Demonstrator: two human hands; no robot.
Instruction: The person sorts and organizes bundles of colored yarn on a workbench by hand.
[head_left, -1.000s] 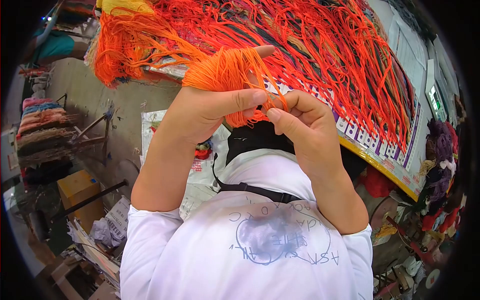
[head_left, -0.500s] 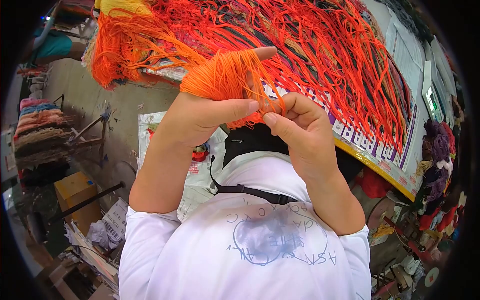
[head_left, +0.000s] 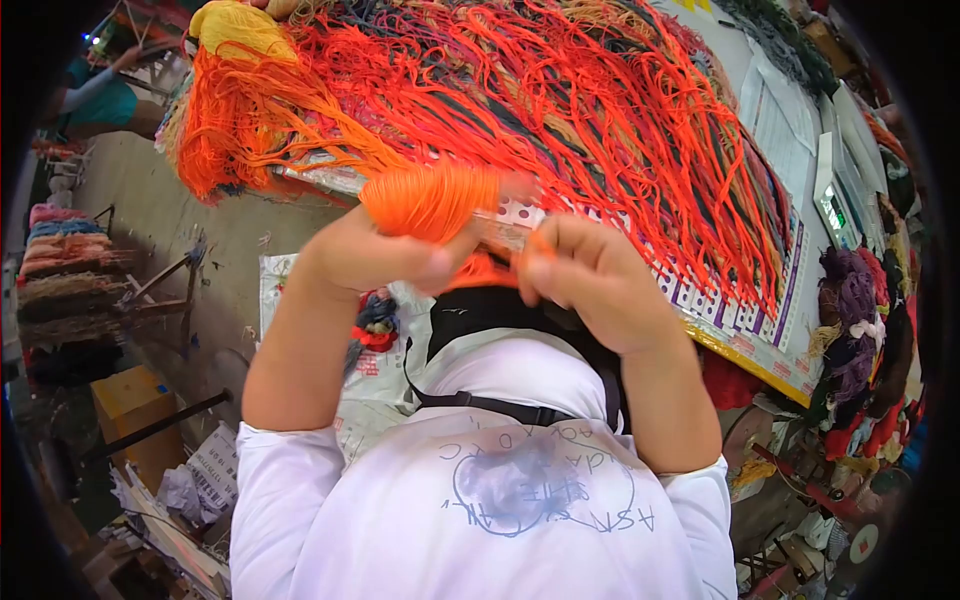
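Orange yarn (head_left: 432,198) is wound in a thick band around the fingers of my left hand (head_left: 385,250), whose thumb lies below the band. My right hand (head_left: 590,262) is closed in a pinch on orange strands, just right of the left hand. Both hands are somewhat blurred. More strands run from the wound band toward the orange heap (head_left: 225,130) at the upper left. Below the hands hangs a loose orange end, partly hidden behind them.
Long red-orange strands (head_left: 560,130) cover the table ahead, with a yellow yarn bundle (head_left: 240,32) at its far left. A yellow table edge (head_left: 750,365) runs along the right. Purple yarn (head_left: 860,310) hangs there. A cardboard box (head_left: 145,415) stands lower left; another person (head_left: 100,100) is upper left.
My hands have moved slightly down and apart, the right one drawing strands away from the left. The left fingers now point more to the right, and the wound yarn looks tighter.
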